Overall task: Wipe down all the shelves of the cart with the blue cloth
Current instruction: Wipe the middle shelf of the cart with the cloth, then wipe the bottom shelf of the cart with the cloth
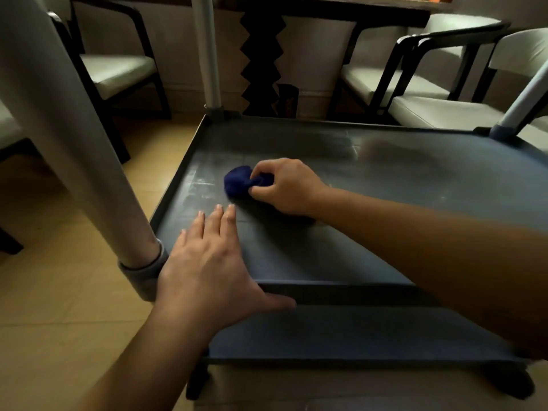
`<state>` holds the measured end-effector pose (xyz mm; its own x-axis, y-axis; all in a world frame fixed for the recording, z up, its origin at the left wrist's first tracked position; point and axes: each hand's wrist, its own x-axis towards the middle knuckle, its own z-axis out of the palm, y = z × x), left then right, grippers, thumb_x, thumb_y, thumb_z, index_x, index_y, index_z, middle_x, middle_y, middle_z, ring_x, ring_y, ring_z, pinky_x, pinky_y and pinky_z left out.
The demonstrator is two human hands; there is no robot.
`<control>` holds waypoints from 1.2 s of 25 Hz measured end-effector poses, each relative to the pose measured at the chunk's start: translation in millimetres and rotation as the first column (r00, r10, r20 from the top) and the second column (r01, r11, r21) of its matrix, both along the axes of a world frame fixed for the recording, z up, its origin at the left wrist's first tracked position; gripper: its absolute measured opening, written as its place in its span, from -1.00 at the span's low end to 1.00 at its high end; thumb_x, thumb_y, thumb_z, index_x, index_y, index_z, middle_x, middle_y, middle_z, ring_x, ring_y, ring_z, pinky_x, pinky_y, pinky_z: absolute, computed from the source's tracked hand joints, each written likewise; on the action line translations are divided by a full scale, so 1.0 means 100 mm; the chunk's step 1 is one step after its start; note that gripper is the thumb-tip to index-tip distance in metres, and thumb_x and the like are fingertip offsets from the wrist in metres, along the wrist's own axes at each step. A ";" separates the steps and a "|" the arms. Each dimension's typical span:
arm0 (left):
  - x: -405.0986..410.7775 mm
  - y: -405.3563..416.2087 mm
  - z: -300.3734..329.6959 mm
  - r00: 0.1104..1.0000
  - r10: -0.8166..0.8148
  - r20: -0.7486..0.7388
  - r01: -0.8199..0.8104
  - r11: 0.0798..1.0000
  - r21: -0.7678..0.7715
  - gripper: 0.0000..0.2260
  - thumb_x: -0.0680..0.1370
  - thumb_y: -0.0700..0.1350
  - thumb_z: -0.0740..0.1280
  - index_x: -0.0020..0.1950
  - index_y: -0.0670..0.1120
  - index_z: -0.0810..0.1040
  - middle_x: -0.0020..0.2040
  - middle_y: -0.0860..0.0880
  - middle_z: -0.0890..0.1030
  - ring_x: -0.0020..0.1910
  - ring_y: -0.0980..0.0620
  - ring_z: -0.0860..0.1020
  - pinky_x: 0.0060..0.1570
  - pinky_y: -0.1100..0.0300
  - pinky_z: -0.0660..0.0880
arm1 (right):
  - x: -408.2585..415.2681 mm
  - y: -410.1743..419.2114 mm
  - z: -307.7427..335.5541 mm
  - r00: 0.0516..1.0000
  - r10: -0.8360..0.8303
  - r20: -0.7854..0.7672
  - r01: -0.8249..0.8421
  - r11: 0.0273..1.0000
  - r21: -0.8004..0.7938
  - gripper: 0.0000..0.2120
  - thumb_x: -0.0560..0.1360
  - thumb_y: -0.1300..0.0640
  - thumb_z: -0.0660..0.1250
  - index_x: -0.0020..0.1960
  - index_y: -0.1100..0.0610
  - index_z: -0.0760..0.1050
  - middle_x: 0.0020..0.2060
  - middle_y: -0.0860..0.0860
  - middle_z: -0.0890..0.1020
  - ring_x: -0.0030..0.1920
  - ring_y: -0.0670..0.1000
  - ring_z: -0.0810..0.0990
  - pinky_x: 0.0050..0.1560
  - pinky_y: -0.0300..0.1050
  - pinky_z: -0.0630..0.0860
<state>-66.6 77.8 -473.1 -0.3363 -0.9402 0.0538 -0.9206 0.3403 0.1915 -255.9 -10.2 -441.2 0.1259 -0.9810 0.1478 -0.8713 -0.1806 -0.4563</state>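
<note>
Cream-cushioned dark-framed chairs [117, 72] [430, 93], dark zigzag table pedestal [262, 60], pale tiled floor [59, 292]

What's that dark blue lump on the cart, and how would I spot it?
Find the dark grey cart shelf between white posts. Towards its left end, the right hand pinches a bunched blue cloth against it. It is the only vivid blue thing there; the left hand lies flat nearby.

Single head cam, wide-angle, worn high, tilted forward and down. Close over cart shelf [385, 179], near edge at frame bottom, far edge mid-frame. Near-left post [74, 137] looms large at left. Chairs [415, 84] and floor [59, 292] behind. No second view, no overlap.
</note>
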 end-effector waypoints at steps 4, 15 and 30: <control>-0.03 -0.01 -0.01 0.999 0.028 0.029 -0.027 1.000 -0.014 0.54 -0.11 0.80 0.08 0.66 -0.08 -0.10 0.68 -0.11 0.16 0.66 -0.14 0.11 0.62 -0.12 0.14 | 0.00 0.67 0.11 0.981 0.190 0.031 -0.192 0.973 0.124 -0.84 0.46 -0.04 0.44 0.04 -0.12 0.62 -0.13 -0.10 0.65 -0.17 -0.08 0.58 -0.13 -0.10 0.53; -0.11 -0.03 0.05 1.000 0.011 0.011 -0.011 0.999 -0.034 0.47 -0.07 0.79 0.22 0.63 -0.07 0.12 0.60 -0.12 0.34 0.56 -0.17 0.33 0.47 -0.14 0.36 | -1.20 1.75 0.37 0.978 -0.135 0.157 0.092 0.963 0.255 -0.88 0.45 -0.06 0.45 -0.04 -0.24 0.61 -0.13 -0.05 0.67 -0.17 -0.18 0.65 -0.21 -0.25 0.54; 0.15 0.31 -2.28 0.953 -0.300 -0.045 0.304 0.939 0.161 -0.20 0.42 0.46 0.41 0.52 0.06 0.35 0.43 0.04 0.47 0.39 0.01 0.44 0.22 0.10 0.47 | -1.09 2.47 -1.55 0.736 -0.440 0.515 0.090 0.817 0.569 -0.63 0.33 -0.25 0.52 0.07 -0.13 0.65 -0.09 0.04 0.74 -0.15 0.13 0.75 -0.28 -0.09 0.64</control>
